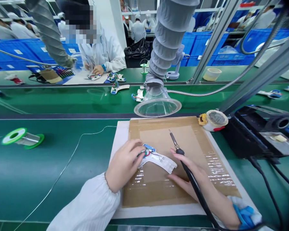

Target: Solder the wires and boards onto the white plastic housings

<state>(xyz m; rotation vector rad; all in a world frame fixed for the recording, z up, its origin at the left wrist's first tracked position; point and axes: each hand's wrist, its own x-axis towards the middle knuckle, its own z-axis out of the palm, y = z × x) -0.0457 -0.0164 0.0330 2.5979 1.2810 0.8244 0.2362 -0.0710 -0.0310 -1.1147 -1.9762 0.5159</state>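
A white curved plastic shell (162, 160) with wires and a small green circuit board at its left end lies over the taped cardboard mat (154, 192). My left hand (126, 162) is closed around that left end, thumb and fingers pinching by the board. A soldering iron (174, 141) rests in my right hand (192, 175), its tip pointing up and away from me. The right thumb and lower fingers reach toward the shell's right end; I cannot tell whether they touch it. The iron's black cable runs down across my right wrist.
A solder spool (24, 138) stands at left, a thin wire trailing over the green bench. Above the mat's far edge hangs a clear fume hood (157, 107). At right are a tape roll (215, 120) and a black soldering station (257, 131). A co-worker (103, 53) sits across.
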